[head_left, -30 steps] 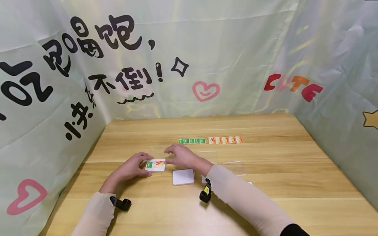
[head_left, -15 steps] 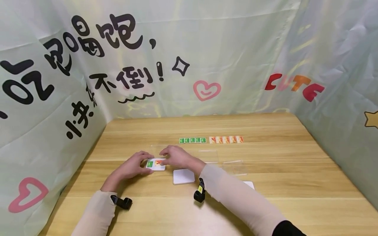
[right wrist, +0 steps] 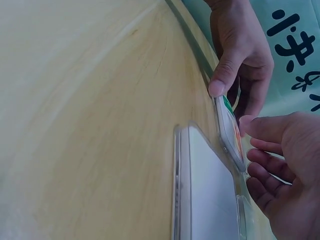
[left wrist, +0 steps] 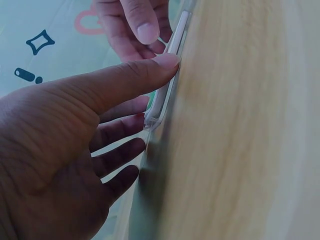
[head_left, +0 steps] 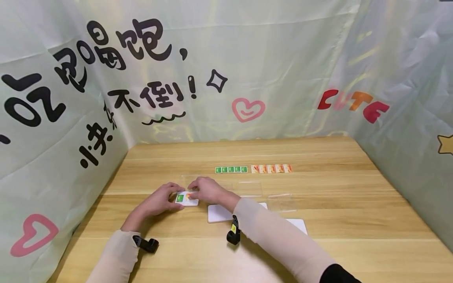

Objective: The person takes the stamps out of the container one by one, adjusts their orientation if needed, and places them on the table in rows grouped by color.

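A flat white rounded-rectangle block (head_left: 192, 203) with a clear rim lies on the table at the left. On its top face are a green picture piece (head_left: 180, 198) and a red-orange picture piece (right wrist: 238, 139). My left hand (head_left: 161, 201) grips the block's left end, thumb along the near edge and fingers at the far edge. My right hand (head_left: 209, 190) is over the block's right end. In the right wrist view its thumb presses the red-orange piece while the other fingers stay loosely bent and hold nothing. Part of that piece is hidden under the thumb.
More white blocks (head_left: 216, 214) lie to the right, partly under the right forearm. Clear plastic covers (head_left: 281, 203) lie behind them. Farther back sit a row of green pieces (head_left: 231, 169) and a row of red-orange pieces (head_left: 271, 169). Printed cloth (head_left: 283, 70) walls the table.
My right hand has shifted left from the block's right edge onto the red-orange piece, now covering part of it. My left hand keeps its grip on the block.
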`<state>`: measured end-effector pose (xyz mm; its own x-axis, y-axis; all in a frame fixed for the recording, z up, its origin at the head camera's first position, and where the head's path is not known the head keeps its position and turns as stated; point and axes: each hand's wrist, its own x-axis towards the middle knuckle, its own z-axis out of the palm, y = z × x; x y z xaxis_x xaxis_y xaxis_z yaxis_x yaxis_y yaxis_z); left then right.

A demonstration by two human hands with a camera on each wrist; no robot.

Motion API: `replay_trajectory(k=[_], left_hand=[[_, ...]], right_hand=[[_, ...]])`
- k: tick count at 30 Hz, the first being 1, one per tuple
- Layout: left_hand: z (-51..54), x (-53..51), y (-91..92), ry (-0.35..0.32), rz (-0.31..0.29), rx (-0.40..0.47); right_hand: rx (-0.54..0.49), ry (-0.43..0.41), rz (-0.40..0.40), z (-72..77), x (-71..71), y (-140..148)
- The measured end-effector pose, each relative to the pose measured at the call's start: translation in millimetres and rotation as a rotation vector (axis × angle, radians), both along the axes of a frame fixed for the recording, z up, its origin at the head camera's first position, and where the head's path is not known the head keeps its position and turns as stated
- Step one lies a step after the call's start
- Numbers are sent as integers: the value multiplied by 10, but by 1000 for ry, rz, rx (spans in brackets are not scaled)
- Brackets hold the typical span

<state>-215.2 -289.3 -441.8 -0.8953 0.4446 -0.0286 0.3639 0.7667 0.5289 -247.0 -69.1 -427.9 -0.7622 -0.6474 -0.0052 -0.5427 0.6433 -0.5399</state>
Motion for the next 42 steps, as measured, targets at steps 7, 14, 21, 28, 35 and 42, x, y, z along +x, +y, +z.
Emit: replay_trajectory(k=[7, 14, 21, 28, 35, 42], left_hand=[[-37, -2, -12, 7, -7, 4], [-65, -1, -24, 19, -10, 2], [-60, -1, -23, 19, -7, 0], [-38, -2, -13, 18, -5, -2], [-34, -1, -11, 16, 5, -8], [-37, -6, -7, 9, 8, -3]], right_hand=[[12, 8, -2, -21, 4, -39], [43, 55, 14, -30, 28, -73], [64, 87, 4, -28, 43, -99], [67, 94, -14, -28, 52, -120], [72, 105, -39, -36, 52, -142], [35, 74, -58, -28, 47, -144]])
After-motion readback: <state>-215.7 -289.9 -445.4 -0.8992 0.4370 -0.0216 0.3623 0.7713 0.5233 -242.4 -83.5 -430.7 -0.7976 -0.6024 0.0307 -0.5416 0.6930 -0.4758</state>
